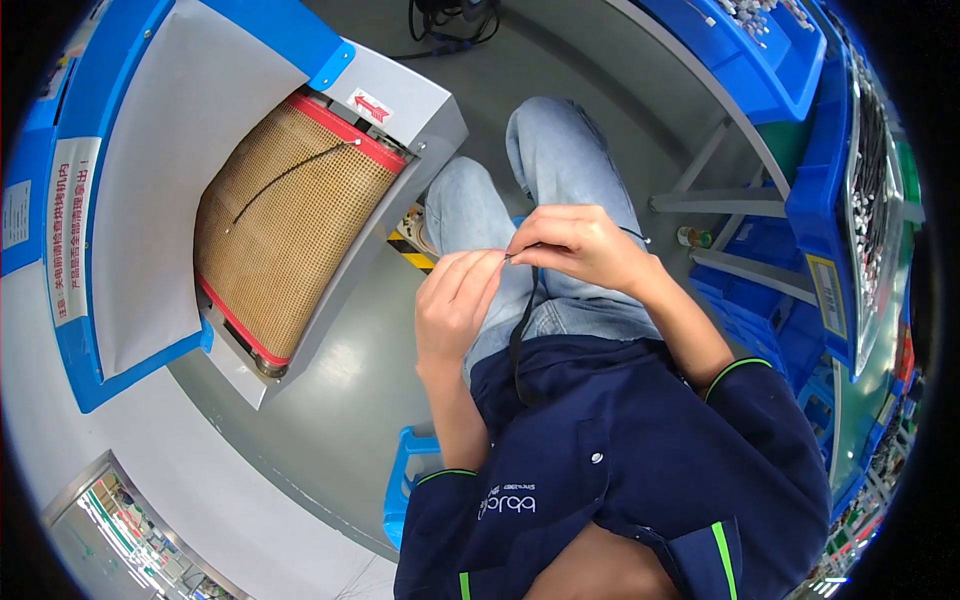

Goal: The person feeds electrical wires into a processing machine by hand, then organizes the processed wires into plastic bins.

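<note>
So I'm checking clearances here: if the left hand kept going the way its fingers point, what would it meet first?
The left hand points up and right, fingertips at the thin black cable. Straight on, it would meet the right hand first, which pinches the cable's end almost touching it. Depth between them is unclear.

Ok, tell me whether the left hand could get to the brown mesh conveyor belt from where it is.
Probably yes. The left hand pinches the thin black cable over the lap, and only open grey floor lies between it and the brown mesh conveyor belt on that side.
</note>
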Demonstrator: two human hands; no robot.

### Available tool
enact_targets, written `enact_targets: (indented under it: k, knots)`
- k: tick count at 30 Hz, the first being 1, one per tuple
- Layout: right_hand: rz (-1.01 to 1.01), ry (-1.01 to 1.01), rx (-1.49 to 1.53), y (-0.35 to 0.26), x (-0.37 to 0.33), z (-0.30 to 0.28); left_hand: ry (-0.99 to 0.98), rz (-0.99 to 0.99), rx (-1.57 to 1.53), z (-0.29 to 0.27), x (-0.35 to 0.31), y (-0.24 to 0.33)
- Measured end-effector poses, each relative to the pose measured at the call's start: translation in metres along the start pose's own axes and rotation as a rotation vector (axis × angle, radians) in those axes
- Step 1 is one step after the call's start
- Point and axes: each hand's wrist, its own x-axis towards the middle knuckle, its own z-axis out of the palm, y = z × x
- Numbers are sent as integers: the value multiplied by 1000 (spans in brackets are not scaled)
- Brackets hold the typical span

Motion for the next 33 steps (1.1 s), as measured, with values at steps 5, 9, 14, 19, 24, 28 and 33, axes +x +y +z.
enact_targets:
  k: [5,9,14,19,24,28,33]
  knots:
    - [40,-32,-15,3,-3,-4,-10,13,40,0,2,-1]
    - [40,-14,-60,5,-3,-5,7,-17,48,1,0,-3]
    - [34,-17,-33,8,-3,-7,38,-5,29,8,3,-2]
    - [51,-39,-30,10,-4,-6,-12,2,38,7,4,-3]
    - [23,-4,-77,12,-5,-4,-9,3,64,5,3,-7]
    - [-23,2,-167,17,-5,-12,-10,-23,78,2,1,-12]
    - [23,43,-309,23,-9,-27,29,-131,121,-15,-12,-22]
